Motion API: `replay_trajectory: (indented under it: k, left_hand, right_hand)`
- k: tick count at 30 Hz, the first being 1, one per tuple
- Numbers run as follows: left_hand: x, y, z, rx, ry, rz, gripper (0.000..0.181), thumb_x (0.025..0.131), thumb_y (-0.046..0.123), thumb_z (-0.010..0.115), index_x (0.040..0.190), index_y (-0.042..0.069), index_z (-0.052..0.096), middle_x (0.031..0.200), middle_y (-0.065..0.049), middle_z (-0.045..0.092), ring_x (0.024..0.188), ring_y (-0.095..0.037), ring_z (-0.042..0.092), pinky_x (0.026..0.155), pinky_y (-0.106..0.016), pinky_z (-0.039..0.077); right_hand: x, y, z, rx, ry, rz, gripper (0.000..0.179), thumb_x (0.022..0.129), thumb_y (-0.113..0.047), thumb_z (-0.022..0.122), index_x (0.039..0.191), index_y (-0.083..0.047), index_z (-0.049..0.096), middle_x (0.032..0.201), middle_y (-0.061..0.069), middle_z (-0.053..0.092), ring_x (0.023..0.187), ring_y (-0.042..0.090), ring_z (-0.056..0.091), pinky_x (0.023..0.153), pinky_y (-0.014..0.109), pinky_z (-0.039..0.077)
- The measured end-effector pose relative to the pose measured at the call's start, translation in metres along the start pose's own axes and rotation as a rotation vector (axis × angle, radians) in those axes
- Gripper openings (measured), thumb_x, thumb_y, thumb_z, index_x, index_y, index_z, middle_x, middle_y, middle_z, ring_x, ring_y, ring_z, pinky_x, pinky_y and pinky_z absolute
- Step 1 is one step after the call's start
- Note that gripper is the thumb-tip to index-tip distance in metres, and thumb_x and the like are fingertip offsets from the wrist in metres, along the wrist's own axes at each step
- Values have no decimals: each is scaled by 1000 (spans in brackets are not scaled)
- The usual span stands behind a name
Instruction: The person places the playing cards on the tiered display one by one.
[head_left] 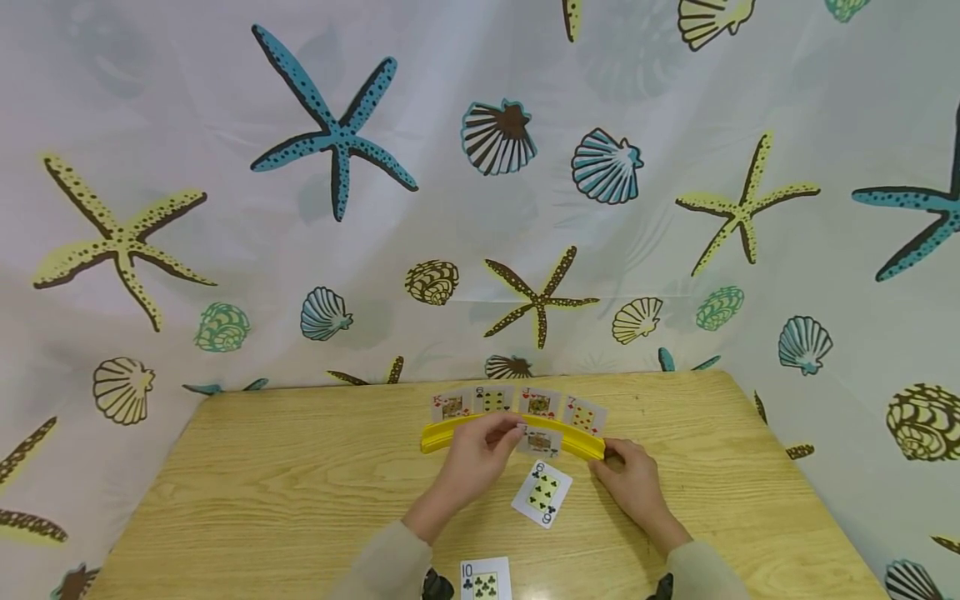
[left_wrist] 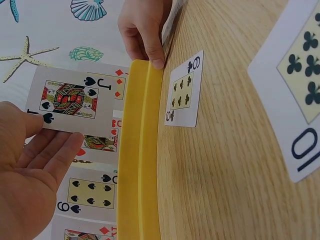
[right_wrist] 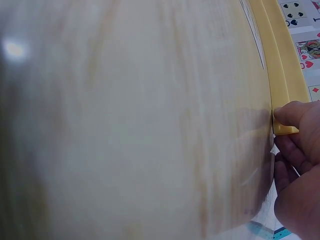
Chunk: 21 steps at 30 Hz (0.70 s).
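Observation:
My left hand [head_left: 474, 454] pinches a jack of spades [left_wrist: 70, 100] by its edge, just in front of the curved yellow card holder [head_left: 438, 437]. Standing in the holder are a king of diamonds [head_left: 452, 407], a six of spades [head_left: 491, 400], a face card of hearts [head_left: 539, 403] and a seven of diamonds [head_left: 583, 414]. At the holder's right end, my right hand [head_left: 632, 479] grips the yellow strip between thumb and fingers. The right wrist view shows that thumb [right_wrist: 290, 114] on the holder's near side.
A six of clubs [head_left: 542, 494] lies face up on the wooden table [head_left: 300, 483] between my hands. Closer to me is a ten of clubs [head_left: 486, 579], cut off by the frame edge. A curtain [head_left: 450, 225] with starfish and shells hangs behind the table.

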<state>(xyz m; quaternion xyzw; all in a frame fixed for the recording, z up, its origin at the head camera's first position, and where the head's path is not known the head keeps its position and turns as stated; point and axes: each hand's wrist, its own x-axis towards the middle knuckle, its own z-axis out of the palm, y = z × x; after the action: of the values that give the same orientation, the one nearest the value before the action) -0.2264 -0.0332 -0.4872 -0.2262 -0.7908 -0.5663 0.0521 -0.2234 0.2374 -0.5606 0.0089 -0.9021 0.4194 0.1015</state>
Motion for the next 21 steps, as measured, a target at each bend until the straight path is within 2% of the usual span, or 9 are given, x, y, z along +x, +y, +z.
replay_trajectory:
  k: [12, 21]
  left_hand:
    - [15, 0, 21, 56, -37, 22, 16, 105, 8, 64, 118, 6, 73, 107, -9, 75, 93, -16, 72, 82, -22, 61]
    - [22, -7, 41, 37, -48, 49, 16, 106, 5, 61, 118, 1, 72, 109, -17, 75, 97, -36, 73, 83, -25, 61]
  right_hand:
    - [1, 1, 1, 1, 0, 2, 34, 94, -12, 80, 125, 1, 73, 117, 14, 75, 112, 31, 65, 104, 54, 52]
    - [1, 2, 1, 0, 8, -8, 34, 93, -10, 80, 124, 1, 74, 115, 14, 75, 112, 32, 65, 105, 54, 51]
